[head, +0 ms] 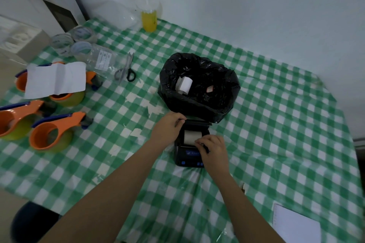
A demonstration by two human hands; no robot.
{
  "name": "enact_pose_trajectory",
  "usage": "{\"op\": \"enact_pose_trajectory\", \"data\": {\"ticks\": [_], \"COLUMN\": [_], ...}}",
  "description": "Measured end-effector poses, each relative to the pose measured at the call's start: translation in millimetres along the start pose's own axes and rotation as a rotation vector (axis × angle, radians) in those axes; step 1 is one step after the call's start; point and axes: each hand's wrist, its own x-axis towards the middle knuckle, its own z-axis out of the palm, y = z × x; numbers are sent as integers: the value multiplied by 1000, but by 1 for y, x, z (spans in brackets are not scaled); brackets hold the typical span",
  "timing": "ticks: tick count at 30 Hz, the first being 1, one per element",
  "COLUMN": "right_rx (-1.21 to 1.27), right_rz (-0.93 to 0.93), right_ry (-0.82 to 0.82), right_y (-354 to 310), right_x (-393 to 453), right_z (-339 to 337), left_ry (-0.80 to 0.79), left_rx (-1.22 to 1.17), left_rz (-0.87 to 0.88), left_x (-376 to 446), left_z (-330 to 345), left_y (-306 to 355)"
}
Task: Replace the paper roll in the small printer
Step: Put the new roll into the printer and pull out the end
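A small black printer (187,159) sits on the green checked tablecloth, its lid (196,123) tipped open toward the far side. A white paper roll (192,136) lies in the open compartment. My left hand (167,127) rests against the printer's left side with its fingers on the lid edge. My right hand (212,149) covers the printer's right front, fingertips pinching at the roll's near edge. Another white paper roll (184,85) lies inside the black plastic bag (199,87) just behind the printer.
Several orange tape dispensers (53,134) and a white sheet (56,80) lie at the left. Scissors (126,69), clear jars and a plastic pouch lie behind them. A yellow drink cup (149,18) stands by the wall. A white notepad (296,225) lies at the near right.
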Motion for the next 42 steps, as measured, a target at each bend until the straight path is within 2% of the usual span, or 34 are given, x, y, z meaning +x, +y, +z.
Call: {"op": "enact_pose_trajectory", "data": {"ticks": [5,16,29,35,39,42], "right_rx": [-72,-52,-62,-12,40,39], "right_rz": [-33,-11,-19,34,118,195], "right_ry": [-20,-4,-9,-66,-180,-193], "right_y": [1,-2,-5,-4,-2,1], "right_x": [-9,-17,0,4,12,25], "right_z": [-3,-2,-5,-6,-14,-23], "left_ry": [-30,-154,-167,-173,-170,-184], "left_rx": [93,284,309,264,337,354], "left_rz": [58,84,60,8,-57,-95], "left_x": [-14,-26,-29,-27,-27,-25], "left_z": [0,9,13,12,12,8], "left_y": [-3,-8,-12,-10,-8,-7]}}
